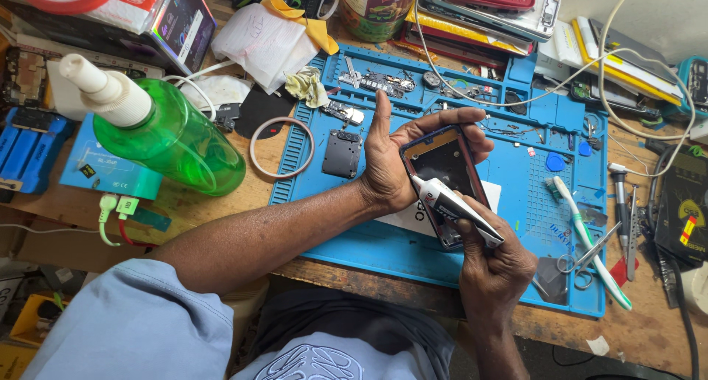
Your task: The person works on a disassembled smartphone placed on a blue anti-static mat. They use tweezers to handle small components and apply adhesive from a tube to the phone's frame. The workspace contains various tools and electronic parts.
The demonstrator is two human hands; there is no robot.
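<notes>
Above the blue repair mat (413, 255), a phone frame (445, 175) is clasped by the left hand (398, 159), fingers curled over its top edge. A glue tube (456, 207), nozzle against the frame, is pinched in the right hand (495, 266). A green bottle (166, 133) is seen left of the mat.

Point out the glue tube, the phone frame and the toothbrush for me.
Glue tube (457, 210), head view, on the tube's grey body.
Phone frame (442, 159), head view, on its dark inner panel.
Toothbrush (590, 247), head view, mid-handle.
</notes>
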